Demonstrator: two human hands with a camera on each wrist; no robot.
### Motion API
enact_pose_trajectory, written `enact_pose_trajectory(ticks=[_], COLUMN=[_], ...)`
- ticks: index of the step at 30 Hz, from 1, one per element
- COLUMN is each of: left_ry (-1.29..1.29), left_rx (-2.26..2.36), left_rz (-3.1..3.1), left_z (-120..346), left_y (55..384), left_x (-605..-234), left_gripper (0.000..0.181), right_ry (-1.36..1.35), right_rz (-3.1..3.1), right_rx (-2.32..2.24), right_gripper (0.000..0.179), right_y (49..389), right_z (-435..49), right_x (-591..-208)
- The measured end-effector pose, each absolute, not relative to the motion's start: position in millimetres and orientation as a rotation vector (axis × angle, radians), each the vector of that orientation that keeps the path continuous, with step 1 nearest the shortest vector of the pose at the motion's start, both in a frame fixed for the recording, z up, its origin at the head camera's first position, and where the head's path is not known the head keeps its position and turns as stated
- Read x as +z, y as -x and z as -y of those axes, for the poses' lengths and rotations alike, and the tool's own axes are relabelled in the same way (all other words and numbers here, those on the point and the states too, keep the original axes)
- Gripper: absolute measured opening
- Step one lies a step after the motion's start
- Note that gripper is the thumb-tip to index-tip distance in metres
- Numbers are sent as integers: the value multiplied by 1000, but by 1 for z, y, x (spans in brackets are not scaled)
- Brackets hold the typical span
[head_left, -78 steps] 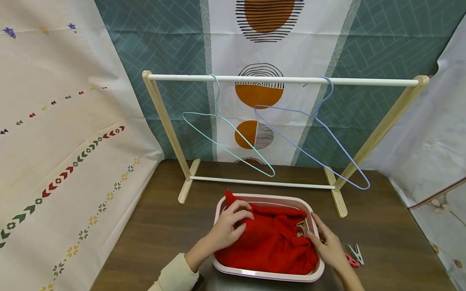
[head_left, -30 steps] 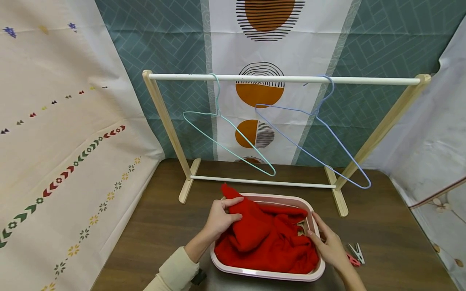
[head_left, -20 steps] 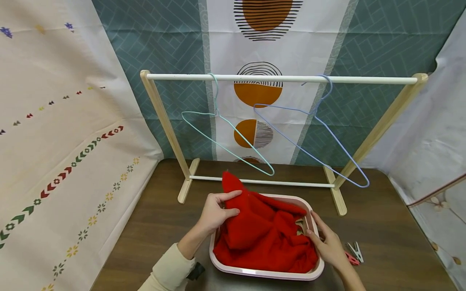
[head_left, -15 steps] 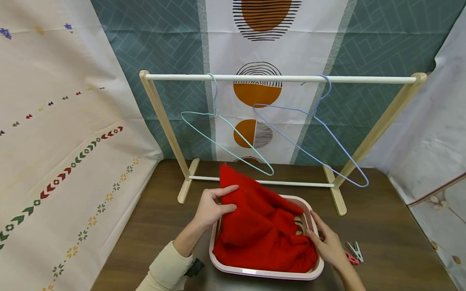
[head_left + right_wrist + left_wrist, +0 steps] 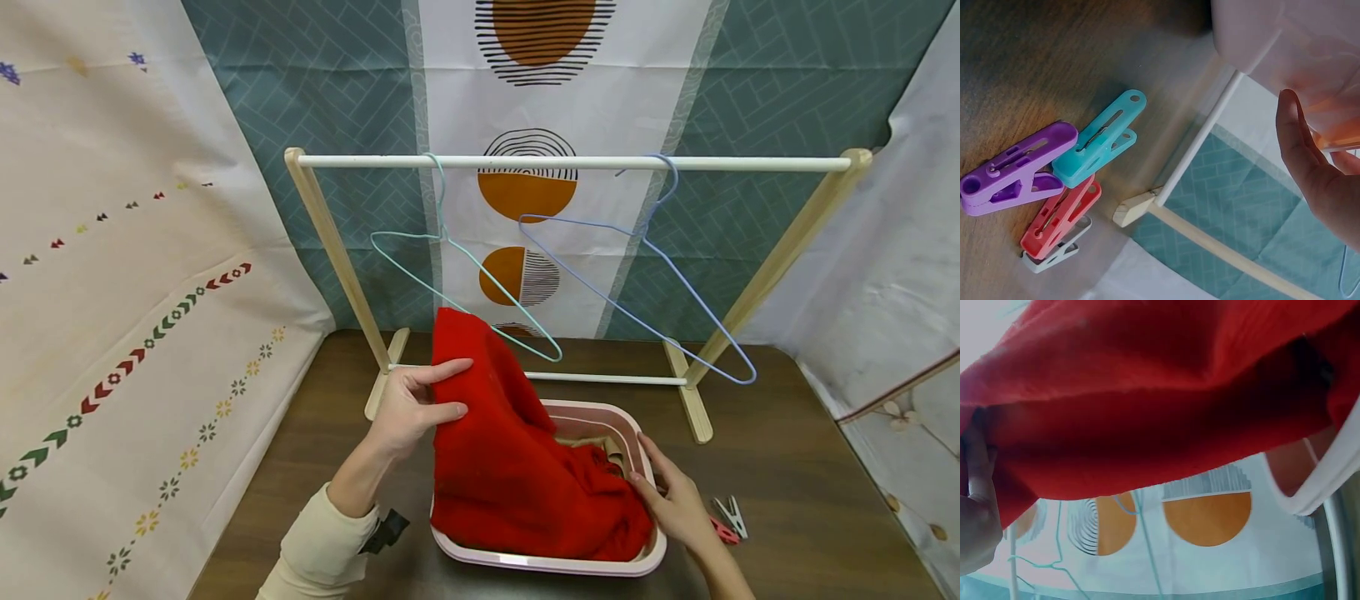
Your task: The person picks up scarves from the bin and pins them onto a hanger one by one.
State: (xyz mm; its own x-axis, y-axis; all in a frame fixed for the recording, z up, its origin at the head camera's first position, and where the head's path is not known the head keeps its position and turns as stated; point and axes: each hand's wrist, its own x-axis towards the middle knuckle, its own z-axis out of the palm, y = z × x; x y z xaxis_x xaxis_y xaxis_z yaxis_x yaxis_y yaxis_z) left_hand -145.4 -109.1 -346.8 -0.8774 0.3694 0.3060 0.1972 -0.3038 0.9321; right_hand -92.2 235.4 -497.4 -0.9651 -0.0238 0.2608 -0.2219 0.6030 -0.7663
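Observation:
A red fabric garment [image 5: 510, 467] rises out of a pale pink plastic basin [image 5: 543, 565]. My left hand [image 5: 401, 412] pinches its left edge between thumb and fingers, so one corner stands high in front of the rack. In the left wrist view the garment [image 5: 1147, 437] spans most of the picture, my left hand [image 5: 979, 512] at its side. My right hand [image 5: 675, 500] grips the basin's right rim, thumb on the inside and fingers along the outer wall. Beige cloth [image 5: 611, 454] shows beneath the red one at the basin's back right.
Behind the basin stands a clothes rack with a white bar [image 5: 525, 162] and wooden legs. A mint hanger [image 5: 442, 237] and a blue hanger [image 5: 645, 237] hang from it. Several clothespins lie right of the basin, including purple [image 5: 1019, 165], turquoise [image 5: 1100, 140] and red [image 5: 1057, 219] ones.
My left hand has taken hold of the red garment and moved up and left, drawing it out of the basin and uncovering more beige cloth. My right hand has stayed on the rim.

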Motion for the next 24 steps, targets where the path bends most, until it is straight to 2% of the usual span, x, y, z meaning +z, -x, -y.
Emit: enact_pose_trajectory(ticks=[10, 17, 24], left_ry=[-800, -749, -732], left_rx=[2371, 2385, 2386], left_rz=[-1775, -1751, -1747], left_z=[110, 112, 115], left_y=[145, 143, 142], left_x=[-345, -350, -354], left_gripper=[49, 49, 49], right_ry=[-281, -375, -517], right_rz=[2600, 2595, 2589], right_rx=[1202, 1116, 1279], right_gripper=[55, 55, 57], right_y=[93, 109, 132], right_z=[-236, -235, -225], right_x=[-485, -449, -415])
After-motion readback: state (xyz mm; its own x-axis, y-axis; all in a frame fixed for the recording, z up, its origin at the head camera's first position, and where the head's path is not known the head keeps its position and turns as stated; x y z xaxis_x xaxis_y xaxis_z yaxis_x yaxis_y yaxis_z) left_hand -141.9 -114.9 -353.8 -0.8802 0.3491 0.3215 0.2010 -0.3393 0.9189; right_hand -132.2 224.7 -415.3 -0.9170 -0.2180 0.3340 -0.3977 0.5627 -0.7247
